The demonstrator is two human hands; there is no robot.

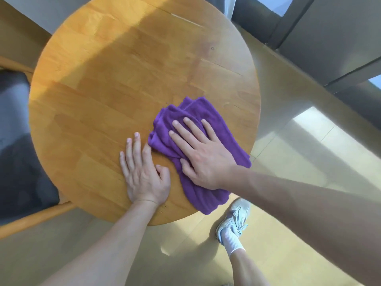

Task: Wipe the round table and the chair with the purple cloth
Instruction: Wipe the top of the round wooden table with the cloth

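A round wooden table (pixel 115 79) fills the upper middle of the head view. The purple cloth (pixel 224 131) lies bunched on its near right part, one corner hanging over the near edge. My right hand (pixel 201 153) presses flat on the cloth with fingers spread, thumb tucked against a fold. My left hand (pixel 142 172) rests flat on the bare wood just left of the cloth, its fingertips almost touching it. At the left edge stands the chair (pixel 18 141), with a dark grey seat cushion and a wooden frame, partly under the table.
The floor is light wood with bright sun patches at the right. My foot in a white sneaker (pixel 235 219) and white sock stands right below the table's near edge. Dark grey window frames (pixel 309 38) run along the top right.
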